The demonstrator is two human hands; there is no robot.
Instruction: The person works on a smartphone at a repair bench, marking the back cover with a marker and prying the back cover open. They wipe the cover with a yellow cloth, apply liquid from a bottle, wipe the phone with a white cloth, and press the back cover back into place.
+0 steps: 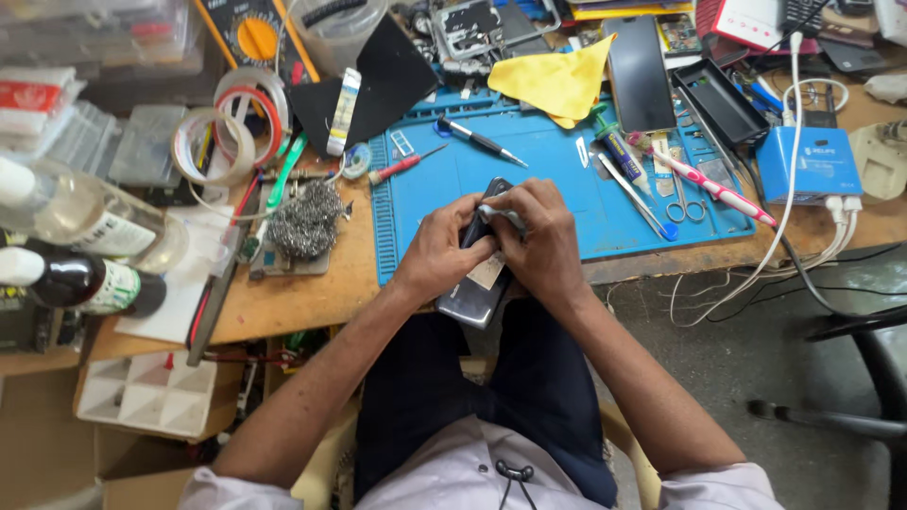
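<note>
Bright, even daylight; soft shadows only. Mild glare on bottles at left. Sharp centre, slight bending at edges.

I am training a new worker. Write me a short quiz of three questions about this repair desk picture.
1. True or false: both hands hold the dark grey slab-shaped phone.
2. What lies on the blue rubber work mat nearer the hands: A) black-handled screwdriver B) silver scissors?
3. What colour is the crumpled cloth?

Key: 1 true: left hand and right hand grip it. 2 A. 3 yellow.
</note>
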